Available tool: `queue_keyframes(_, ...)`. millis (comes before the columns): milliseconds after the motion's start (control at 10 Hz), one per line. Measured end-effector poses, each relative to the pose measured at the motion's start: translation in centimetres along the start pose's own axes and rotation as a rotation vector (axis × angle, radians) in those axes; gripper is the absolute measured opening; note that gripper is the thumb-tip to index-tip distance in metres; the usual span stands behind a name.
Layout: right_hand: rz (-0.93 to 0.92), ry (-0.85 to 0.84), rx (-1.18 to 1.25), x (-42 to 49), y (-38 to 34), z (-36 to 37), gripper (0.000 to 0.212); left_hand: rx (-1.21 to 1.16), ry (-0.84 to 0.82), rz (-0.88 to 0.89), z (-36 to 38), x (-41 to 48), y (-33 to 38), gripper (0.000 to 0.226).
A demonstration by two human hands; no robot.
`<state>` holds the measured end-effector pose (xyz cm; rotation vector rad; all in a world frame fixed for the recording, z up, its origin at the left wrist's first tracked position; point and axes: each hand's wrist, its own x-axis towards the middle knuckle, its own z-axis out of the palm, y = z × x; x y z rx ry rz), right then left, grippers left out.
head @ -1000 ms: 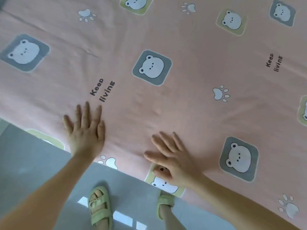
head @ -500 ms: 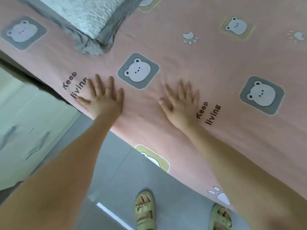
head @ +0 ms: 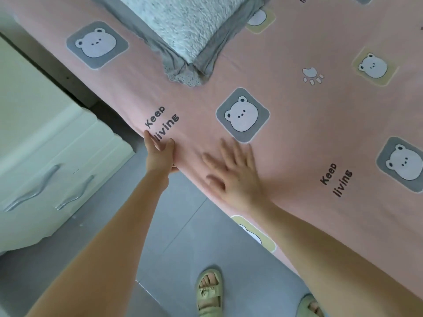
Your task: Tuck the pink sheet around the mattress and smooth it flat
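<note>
The pink sheet [head: 297, 124], printed with bear squares, paw prints and "Keep living" text, covers the mattress and hangs over its near edge. My left hand [head: 160, 154] is at that edge by the "Keep living" print, thumb on top and fingers curled over the side, gripping a fold of the sheet. To its right, my right hand [head: 233, 177] lies flat on the sheet with fingers spread, just inside the edge and below a grey bear square. The mattress itself is hidden under the sheet.
A pillow [head: 183, 26] with a grey frilled border lies on the sheet at the top. A white bedside cabinet [head: 45, 168] with silver handles stands left of the bed. My feet in green sandals [head: 208, 291] stand on the grey tiled floor [head: 178, 225].
The view moved along the bed toward the pillow and cabinet. My left hand went from lying flat on the sheet to gripping it at the mattress edge. My right hand stays flat.
</note>
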<state>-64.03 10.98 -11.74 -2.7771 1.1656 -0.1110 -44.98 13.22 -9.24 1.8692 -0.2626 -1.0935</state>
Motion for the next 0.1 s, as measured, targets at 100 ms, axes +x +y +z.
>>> queue_keyframes(100, -0.359, -0.148, 0.019, -3.78, -0.74, -0.88, 0.040, 0.302, 0.072, -0.048, -1.07, 0.37, 1.99, 0.060)
